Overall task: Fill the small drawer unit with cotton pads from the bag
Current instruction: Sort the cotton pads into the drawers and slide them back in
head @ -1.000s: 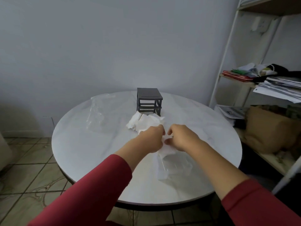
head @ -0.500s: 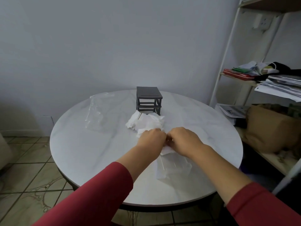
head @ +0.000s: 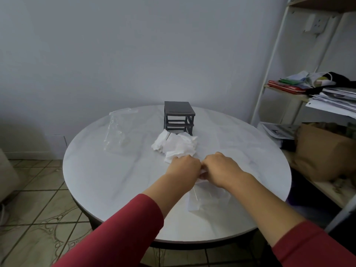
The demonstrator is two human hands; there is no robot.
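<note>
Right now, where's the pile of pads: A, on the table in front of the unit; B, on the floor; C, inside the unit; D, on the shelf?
A: the pads lie heaped on the table, on the near side of the unit.

A heap of white cotton pads (head: 178, 146) just beyond the fingers (head: 193, 163), against the dark grey drawer frame (head: 179, 118), blocks the way forward. Left of them the white table (head: 107, 180) lies open to a crumpled clear bag (head: 117, 132).
</note>
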